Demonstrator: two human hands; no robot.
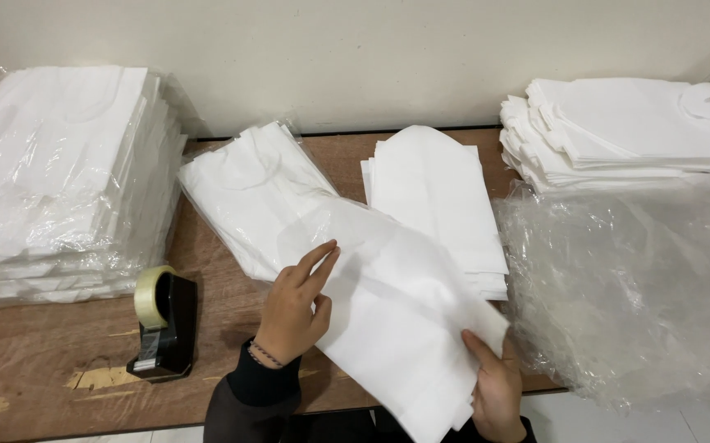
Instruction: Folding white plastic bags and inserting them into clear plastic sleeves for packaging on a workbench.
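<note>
Your left hand point(293, 308) lies flat on the white folded bag point(388, 303) to pin it while your right hand point(496, 385), well apart, pinches its lower corner inside the clear sleeve point(240, 176).

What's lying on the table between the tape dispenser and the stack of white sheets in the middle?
In the head view, the white bag under the left hand lies between the tape dispenser and the middle stack.

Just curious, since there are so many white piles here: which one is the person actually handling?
The slanted white stack at the table's front edge: left hand rests on it, right hand grips its corner. The other piles lie untouched.
</note>
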